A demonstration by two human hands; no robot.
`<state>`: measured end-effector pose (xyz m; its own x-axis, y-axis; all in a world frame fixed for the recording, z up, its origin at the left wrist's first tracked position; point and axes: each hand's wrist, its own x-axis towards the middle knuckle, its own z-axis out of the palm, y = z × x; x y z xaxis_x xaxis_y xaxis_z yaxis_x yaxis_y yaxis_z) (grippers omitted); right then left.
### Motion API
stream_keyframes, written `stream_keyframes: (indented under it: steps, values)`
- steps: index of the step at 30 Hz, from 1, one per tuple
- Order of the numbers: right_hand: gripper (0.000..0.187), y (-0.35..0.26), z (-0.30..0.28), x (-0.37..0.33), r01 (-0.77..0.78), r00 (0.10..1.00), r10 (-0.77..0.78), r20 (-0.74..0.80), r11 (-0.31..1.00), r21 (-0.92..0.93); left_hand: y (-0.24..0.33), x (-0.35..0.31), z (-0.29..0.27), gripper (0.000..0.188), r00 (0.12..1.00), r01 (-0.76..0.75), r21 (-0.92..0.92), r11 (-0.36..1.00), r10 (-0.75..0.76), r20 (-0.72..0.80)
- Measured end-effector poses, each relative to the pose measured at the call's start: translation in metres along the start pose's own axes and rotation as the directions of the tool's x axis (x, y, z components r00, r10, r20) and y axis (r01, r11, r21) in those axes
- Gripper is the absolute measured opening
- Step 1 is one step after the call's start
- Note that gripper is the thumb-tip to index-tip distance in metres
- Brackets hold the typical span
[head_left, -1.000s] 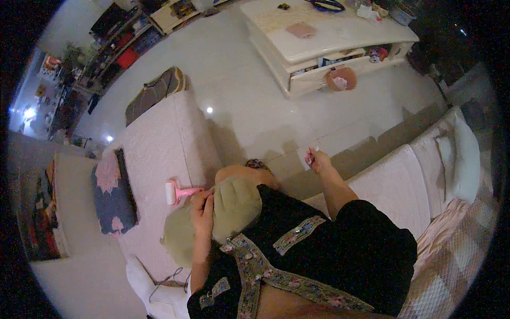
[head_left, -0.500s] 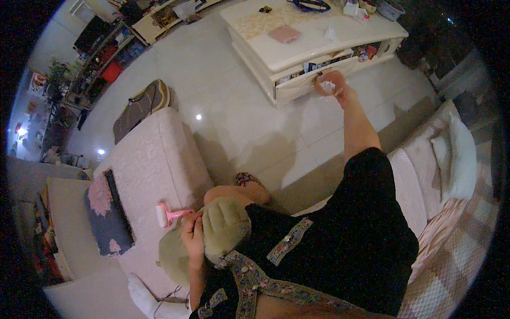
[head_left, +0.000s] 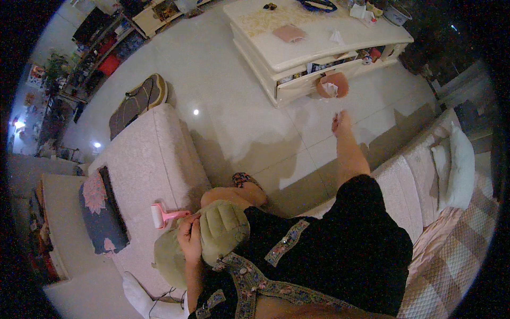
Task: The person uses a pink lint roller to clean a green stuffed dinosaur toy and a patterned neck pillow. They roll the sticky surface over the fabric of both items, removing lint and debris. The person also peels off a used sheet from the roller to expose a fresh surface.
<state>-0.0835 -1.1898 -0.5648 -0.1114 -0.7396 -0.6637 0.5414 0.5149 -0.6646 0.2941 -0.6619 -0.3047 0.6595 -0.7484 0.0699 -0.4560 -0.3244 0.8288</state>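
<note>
My left hand [head_left: 189,236] is closed around the handle end of a pink lint roller [head_left: 169,213] with a white roll. It lies against a pale green plush cushion [head_left: 226,226] that bulges on both sides of my wrist. My right arm reaches out to the far right, and my right hand [head_left: 340,122] hangs above the tiled floor with loose fingers and nothing visible in them. A short distance beyond it, a reddish-brown waste bin [head_left: 340,85] with white paper inside stands in front of the cream cabinet [head_left: 297,87].
A pale upholstered seat [head_left: 154,159] holds a dark pillow [head_left: 109,212] with a pink pattern. Behind it a brown padded mat [head_left: 139,103] rests on the floor. A pink cloth [head_left: 289,33] lies on the cabinet top. White cushions [head_left: 459,165] sit at the right.
My right hand has let go of the waste bin and drawn back toward me. The bin stays by the cabinet. My left hand keeps its hold on the lint roller.
</note>
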Motion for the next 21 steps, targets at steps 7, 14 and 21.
stream_keyframes:
  steps: [7, 14, 21]
  values:
    - [0.022, 0.099, -0.061, -0.023, -0.253, 0.942, 0.283, -0.181, 0.952, 0.173, -0.004, 0.000, 0.000, 0.017, 0.999, 0.033, 0.007, 0.999, -0.033, -0.008]
    - [0.035, 0.002, -0.029, 0.057, 0.053, 0.996, -0.069, 0.055, 0.965, 0.258, -0.012, 0.002, 0.001, 0.016, 0.999, 0.024, -0.029, 0.999, -0.023, 0.029]
    - [0.036, -0.051, 0.054, 0.043, 0.366, 0.917, -0.332, 0.221, 0.920, -0.138, 0.003, 0.001, 0.001, 0.016, 0.999, 0.033, -0.011, 0.999, -0.034, -0.014]
